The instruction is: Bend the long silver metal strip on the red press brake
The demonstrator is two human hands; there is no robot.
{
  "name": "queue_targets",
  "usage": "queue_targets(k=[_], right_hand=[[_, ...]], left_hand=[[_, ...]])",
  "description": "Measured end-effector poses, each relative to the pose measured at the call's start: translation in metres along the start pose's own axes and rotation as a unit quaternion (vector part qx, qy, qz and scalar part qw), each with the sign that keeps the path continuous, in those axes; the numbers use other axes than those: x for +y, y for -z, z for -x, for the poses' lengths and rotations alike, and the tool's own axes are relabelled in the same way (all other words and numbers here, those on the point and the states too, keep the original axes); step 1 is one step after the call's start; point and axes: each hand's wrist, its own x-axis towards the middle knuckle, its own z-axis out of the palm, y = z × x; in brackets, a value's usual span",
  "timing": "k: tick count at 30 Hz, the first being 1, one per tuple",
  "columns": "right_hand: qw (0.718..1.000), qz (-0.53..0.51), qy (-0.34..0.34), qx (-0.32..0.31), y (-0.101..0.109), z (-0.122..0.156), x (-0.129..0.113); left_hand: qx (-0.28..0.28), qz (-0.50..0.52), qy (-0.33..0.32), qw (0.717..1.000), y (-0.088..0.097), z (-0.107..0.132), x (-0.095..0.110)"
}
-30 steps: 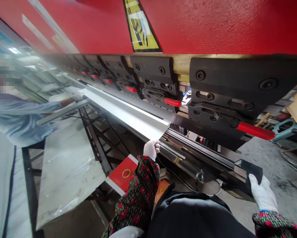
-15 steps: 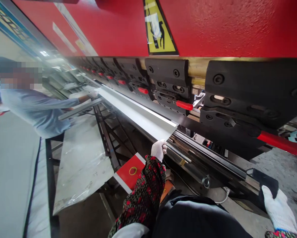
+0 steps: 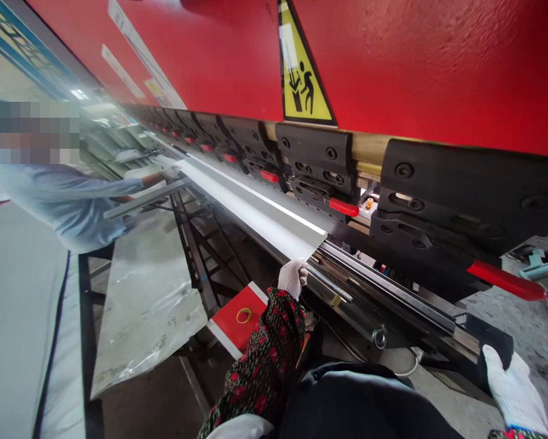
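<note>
White metal sheet (image 3: 250, 204) is being held along the press brake (image 3: 392, 73), long axis running away leftward from the left hand (image 3: 292, 278) pinching its near corner; right hand (image 3: 514, 390) is being rested well apart against a black block (image 3: 488, 334).

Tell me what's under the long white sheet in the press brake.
The white sheet covers the lower die along its length, so that part cannot be seen. Past its near end, by the gloved left hand, the steel die rail shows; below stands a dark steel frame.
</note>
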Motion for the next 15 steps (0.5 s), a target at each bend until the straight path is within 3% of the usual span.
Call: queue_targets(k=[7, 15], right_hand=[[1.000, -0.009, 0.009, 0.017, 0.022, 0.000, -0.006], [1.000, -0.007, 0.005, 0.011, 0.018, -0.004, -0.001]], left_hand=[[0.022, -0.032, -0.020, 0.999, -0.009, 0.005, 0.011], [0.012, -0.051, -0.036, 0.998, -0.014, 0.004, 0.015]])
